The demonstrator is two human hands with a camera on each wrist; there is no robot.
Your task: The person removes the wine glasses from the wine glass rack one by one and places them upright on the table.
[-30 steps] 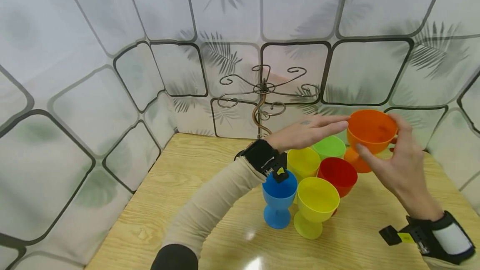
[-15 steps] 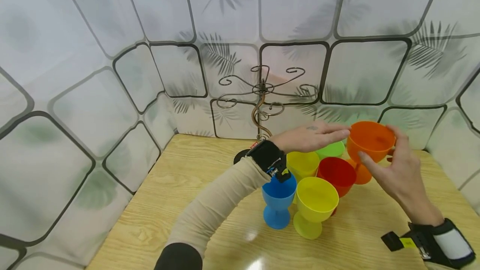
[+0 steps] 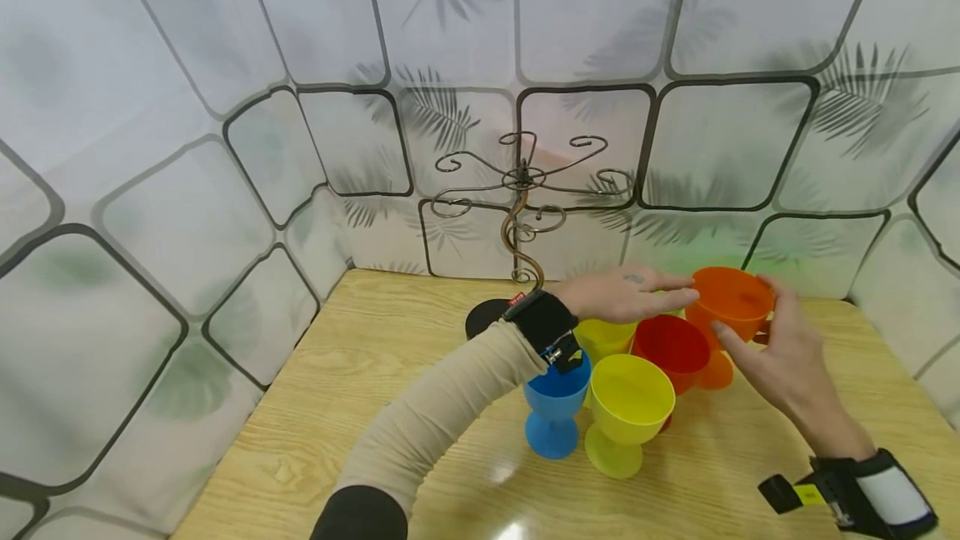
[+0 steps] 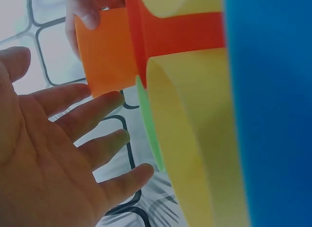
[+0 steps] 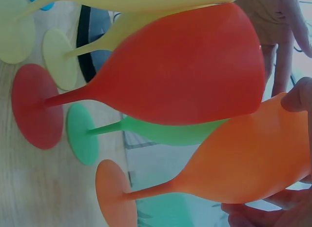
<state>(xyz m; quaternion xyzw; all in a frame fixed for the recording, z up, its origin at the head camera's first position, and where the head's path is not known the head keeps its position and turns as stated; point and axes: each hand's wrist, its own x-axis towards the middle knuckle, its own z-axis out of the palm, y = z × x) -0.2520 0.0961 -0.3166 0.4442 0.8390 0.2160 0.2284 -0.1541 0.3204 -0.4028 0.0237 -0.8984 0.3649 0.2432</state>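
My right hand (image 3: pixel 787 369) grips the bowl of an orange plastic goblet (image 3: pixel 726 302) between thumb and fingers. The goblet stands upright beside a red goblet (image 5: pixel 195 71); whether its foot (image 5: pixel 116 195) touches the table cannot be told. My left hand (image 3: pixel 626 294) reaches over the cups with fingers extended, their tips at the orange rim. In the left wrist view its palm (image 4: pixel 44 154) faces the camera, fingers spread. Beneath and around that hand stand a blue goblet (image 3: pixel 555 411), a front yellow goblet (image 3: pixel 632 398), a rear yellow goblet (image 3: pixel 600 338) and a mostly hidden green goblet (image 5: pixel 165 132).
A metal stand (image 3: pixel 525 177) with curled wire arms rises behind the goblets from a round black base (image 3: pixel 483 319). The wooden table (image 3: pixel 360 340) meets a patterned cloth wall (image 3: pixel 585 23) at its back and left side.
The orange goblet has come down and slightly toward me in my right hand, closer to the red one. My left hand has lowered with it, covering more of the green goblet.
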